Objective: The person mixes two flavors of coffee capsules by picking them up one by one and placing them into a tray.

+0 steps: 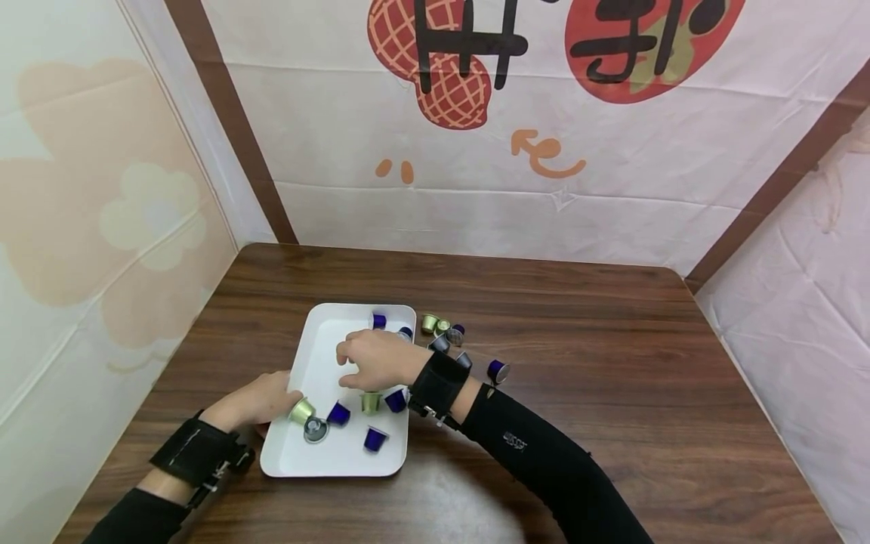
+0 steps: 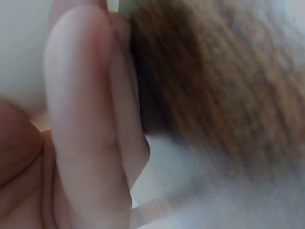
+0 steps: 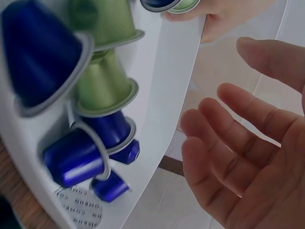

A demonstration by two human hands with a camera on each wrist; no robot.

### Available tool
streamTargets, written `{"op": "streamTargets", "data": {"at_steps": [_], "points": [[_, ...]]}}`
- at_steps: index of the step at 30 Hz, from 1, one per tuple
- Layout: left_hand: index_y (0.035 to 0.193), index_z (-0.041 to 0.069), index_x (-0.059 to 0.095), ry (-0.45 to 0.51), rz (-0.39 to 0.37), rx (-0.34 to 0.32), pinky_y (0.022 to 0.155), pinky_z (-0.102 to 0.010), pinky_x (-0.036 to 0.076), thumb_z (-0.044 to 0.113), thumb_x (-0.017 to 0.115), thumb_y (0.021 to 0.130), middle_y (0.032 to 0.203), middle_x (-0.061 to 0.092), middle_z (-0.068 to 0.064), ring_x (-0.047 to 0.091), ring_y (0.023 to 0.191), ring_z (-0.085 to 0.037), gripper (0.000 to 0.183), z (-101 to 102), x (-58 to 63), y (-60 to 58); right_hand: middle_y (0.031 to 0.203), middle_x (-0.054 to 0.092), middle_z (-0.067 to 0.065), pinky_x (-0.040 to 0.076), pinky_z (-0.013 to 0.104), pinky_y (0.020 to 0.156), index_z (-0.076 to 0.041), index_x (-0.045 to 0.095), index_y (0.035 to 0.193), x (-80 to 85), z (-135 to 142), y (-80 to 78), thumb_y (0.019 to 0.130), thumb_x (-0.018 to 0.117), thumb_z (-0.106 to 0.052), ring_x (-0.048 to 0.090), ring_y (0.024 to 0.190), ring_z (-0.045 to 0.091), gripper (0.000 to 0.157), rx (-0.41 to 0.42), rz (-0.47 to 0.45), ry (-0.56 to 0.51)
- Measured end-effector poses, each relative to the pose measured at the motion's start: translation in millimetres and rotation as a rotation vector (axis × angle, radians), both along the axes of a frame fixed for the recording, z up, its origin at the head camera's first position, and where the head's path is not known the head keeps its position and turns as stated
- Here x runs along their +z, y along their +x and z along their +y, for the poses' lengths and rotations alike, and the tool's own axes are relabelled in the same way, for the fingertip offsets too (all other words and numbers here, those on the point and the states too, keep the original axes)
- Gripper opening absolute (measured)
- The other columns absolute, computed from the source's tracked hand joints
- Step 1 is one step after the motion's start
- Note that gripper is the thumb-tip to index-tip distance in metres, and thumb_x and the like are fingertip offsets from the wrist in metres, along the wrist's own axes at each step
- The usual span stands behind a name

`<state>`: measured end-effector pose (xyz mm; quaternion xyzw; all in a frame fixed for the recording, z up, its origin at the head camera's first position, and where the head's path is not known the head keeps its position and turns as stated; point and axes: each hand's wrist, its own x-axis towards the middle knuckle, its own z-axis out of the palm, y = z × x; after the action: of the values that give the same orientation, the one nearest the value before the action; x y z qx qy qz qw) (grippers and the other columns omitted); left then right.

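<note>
Roughly midway, by my reckoning; entries run outward from my end of the feed.

Black sleeves (image 1: 571, 468), two, nearest, each leading to a black cuff (image 1: 440, 384).

Left hand (image 1: 261, 397), one: at the left rim of the white tray (image 1: 333, 465), which I read as grasped by its edge; the left wrist feed is blurred.

Near half of tray: blue capsule (image 1: 374, 440), lying alone; foil-faced capsule (image 1: 316, 429) and pale green capsule (image 1: 300, 412), side by side near the left hand; two further blue and one further green farther in.

Right hand (image 1: 381, 359), one: above the tray, fingers loosely bent and parted, holding nothing, as the right wrist feed confirms.

Outside, right of tray: loose blue capsule (image 1: 494, 369), set apart; beyond it silver capsules (image 1: 439, 344) and small green capsules (image 1: 430, 323), clustered just beside the rim.

Far end of tray: a blue pod (image 1: 380, 322) and another near the right rim; more may sit beneath the right hand.

Progress, my judgement: gathering into the tray looks likely. Done, the capsules lying inside; left, the group outside. Direction of transfer I cannot confirm.

Farthest: brown table (image 1: 578, 302), then printed cloth (image 1: 476, 215).
</note>
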<state>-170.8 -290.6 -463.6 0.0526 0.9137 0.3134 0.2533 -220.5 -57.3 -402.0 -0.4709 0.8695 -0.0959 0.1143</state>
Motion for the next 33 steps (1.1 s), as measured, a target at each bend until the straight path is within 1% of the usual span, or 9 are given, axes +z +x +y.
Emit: {"op": "streamTargets", "data": {"at_steps": [3, 7, 12, 18, 19, 22, 26, 28, 33], "points": [[0.117, -0.009, 0.050, -0.011, 0.013, -0.005, 0.040, -0.035, 0.049, 0.010, 0.046, 0.092, 0.078, 0.060, -0.010, 0.061, 0.060, -0.020, 0.032, 0, 0.2, 0.2, 0.100, 0.059, -0.003, 0.043, 0.017, 0.066, -0.014, 0.064, 0.107, -0.1, 10, -1.2, 0.090, 0.062, -0.034, 0.053, 0.079, 0.004, 0.027, -0.006, -0.003, -0.019], [0.117, -0.012, 0.049, -0.023, 0.013, 0.000, 0.039, -0.035, 0.049, 0.010, 0.046, 0.092, 0.078, 0.060, -0.011, 0.061, 0.059, -0.021, 0.034, 2, 0.2, 0.5, 0.101, 0.060, 0.000, 0.044, 0.018, 0.070, -0.011, 0.065, 0.108, 0.6, 29, -4.3, 0.092, 0.061, -0.031, 0.051, 0.078, 0.006, 0.026, -0.019, 0.008, -0.040], [0.118, -0.010, 0.049, -0.013, -0.001, 0.019, 0.039, -0.035, 0.050, 0.011, 0.045, 0.092, 0.077, 0.059, -0.011, 0.061, 0.058, -0.021, 0.034, 2, 1.7, 0.8, 0.101, 0.062, 0.002, 0.045, 0.019, 0.072, -0.009, 0.066, 0.108, 2.3, 58, -11.2, 0.093, 0.060, -0.027, 0.055, 0.083, 0.007, 0.024, -0.044, 0.013, -0.081], [0.120, -0.009, 0.049, -0.007, -0.009, 0.016, 0.039, -0.035, 0.048, 0.011, 0.043, 0.093, 0.076, 0.059, -0.010, 0.060, 0.055, -0.021, 0.034, 2, 1.3, 1.9, 0.100, 0.061, 0.005, 0.047, 0.022, 0.073, -0.008, 0.066, 0.108, 1.4, 92, -18.6, 0.093, 0.060, -0.022, 0.058, 0.084, 0.010, 0.022, -0.094, -0.003, -0.127], [0.120, -0.010, 0.048, -0.006, -0.009, 0.013, 0.039, -0.035, 0.048, 0.011, 0.043, 0.093, 0.076, 0.059, -0.010, 0.060, 0.054, -0.021, 0.034, 2, 1.1, 2.0, 0.100, 0.062, 0.005, 0.048, 0.024, 0.073, -0.007, 0.066, 0.107, 1.9, 98, -19.5, 0.093, 0.060, -0.022, 0.059, 0.084, 0.011, 0.021, -0.102, -0.004, -0.129], [0.121, -0.010, 0.047, 0.008, -0.018, 0.019, 0.039, -0.035, 0.049, 0.010, 0.042, 0.094, 0.074, 0.059, -0.009, 0.060, 0.054, -0.021, 0.034, 2, 1.1, 3.4, 0.094, 0.060, 0.002, 0.048, 0.025, 0.069, -0.008, 0.066, 0.103, 3.8, 115, -21.3, 0.092, 0.061, -0.021, 0.058, 0.078, 0.012, 0.017, -0.135, 0.005, -0.117], [0.122, -0.011, 0.046, 0.022, -0.022, 0.021, 0.040, -0.036, 0.049, 0.010, 0.042, 0.094, 0.074, 0.059, -0.009, 0.060, 0.055, -0.021, 0.035, 3, 1.7, 3.9, 0.089, 0.055, -0.001, 0.045, 0.025, 0.064, -0.008, 0.066, 0.100, 3.7, 142, -23.8, 0.092, 0.061, -0.019, 0.051, 0.071, 0.010, 0.014, -0.172, 0.009, -0.111], [0.122, -0.010, 0.046, 0.015, -0.021, 0.022, 0.040, -0.035, 0.049, 0.010, 0.042, 0.094, 0.075, 0.060, -0.009, 0.060, 0.055, -0.021, 0.035, 3, 1.6, 3.6, 0.088, 0.055, -0.001, 0.044, 0.025, 0.063, -0.008, 0.066, 0.099, 1.6, 155, -25.1, 0.092, 0.061, -0.018, 0.049, 0.071, 0.009, 0.013, -0.178, 0.011, -0.115], [0.122, -0.010, 0.047, 0.010, -0.019, 0.023, 0.039, -0.035, 0.048, 0.010, 0.042, 0.094, 0.076, 0.059, -0.010, 0.060, 0.055, -0.021, 0.034, 3, 1.4, 2.6, 0.091, 0.058, 0.003, 0.047, 0.026, 0.064, -0.005, 0.067, 0.101, -1.3, 181, -24.0, 0.091, 0.061, -0.013, 0.053, 0.075, 0.013, 0.013, -0.186, 0.008, -0.100]]}}
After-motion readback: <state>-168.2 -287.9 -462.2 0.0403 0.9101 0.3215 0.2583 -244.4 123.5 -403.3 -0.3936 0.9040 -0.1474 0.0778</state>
